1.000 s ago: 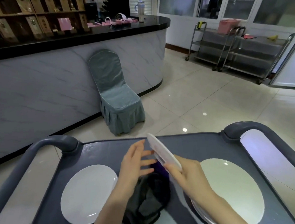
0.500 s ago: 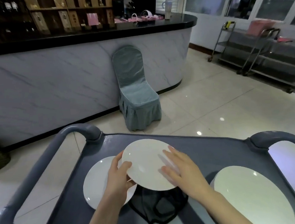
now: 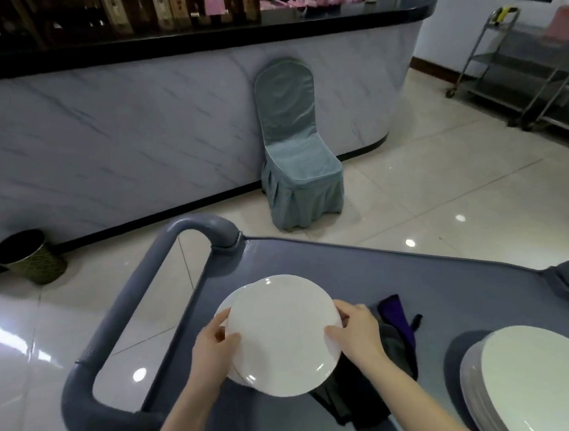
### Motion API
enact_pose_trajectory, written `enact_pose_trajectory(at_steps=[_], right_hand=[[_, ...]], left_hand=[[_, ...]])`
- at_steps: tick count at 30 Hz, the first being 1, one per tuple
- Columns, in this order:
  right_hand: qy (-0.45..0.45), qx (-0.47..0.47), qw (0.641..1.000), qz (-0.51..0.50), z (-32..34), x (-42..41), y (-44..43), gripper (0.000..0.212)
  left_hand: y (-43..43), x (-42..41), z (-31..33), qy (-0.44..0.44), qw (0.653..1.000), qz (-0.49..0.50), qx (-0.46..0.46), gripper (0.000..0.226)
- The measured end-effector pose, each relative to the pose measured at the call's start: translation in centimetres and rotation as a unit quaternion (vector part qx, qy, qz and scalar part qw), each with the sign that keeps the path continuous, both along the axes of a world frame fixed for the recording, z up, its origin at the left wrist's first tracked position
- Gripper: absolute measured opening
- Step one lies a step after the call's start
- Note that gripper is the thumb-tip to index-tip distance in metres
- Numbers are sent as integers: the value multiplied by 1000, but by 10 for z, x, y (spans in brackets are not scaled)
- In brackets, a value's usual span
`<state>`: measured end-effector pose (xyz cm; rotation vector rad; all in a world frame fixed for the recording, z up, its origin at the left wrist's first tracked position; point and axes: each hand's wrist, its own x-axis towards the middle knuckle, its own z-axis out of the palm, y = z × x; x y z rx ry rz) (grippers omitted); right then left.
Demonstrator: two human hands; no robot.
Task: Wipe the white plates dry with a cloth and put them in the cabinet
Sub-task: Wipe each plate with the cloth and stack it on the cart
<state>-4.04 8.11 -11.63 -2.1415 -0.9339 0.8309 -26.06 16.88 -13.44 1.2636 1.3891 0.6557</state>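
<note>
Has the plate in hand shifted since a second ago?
Yes: the held plate moved left, from above the dark cloth to over the left plate on the cart.

Both my forearms reach fwd, angled inward. L hand (image 3: 215,346) grips the plate (image 3: 283,332) at its left rim, thumb on top; R hand (image 3: 355,333) grips the opp. rim likewise.
</note>
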Motion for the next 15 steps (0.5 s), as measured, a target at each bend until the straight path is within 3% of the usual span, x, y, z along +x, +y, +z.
enact_pose_trajectory(at_steps=[10, 15], right_hand=[[-22, -52, 998, 36, -33, -23, 39, 28], [-35, -73, 996, 45, -44, -28, 46, 23]], left_hand=[[40, -25, -24, 134, 987, -57, 64, 46], [45, -32, -33, 140, 987, -68, 46, 46]])
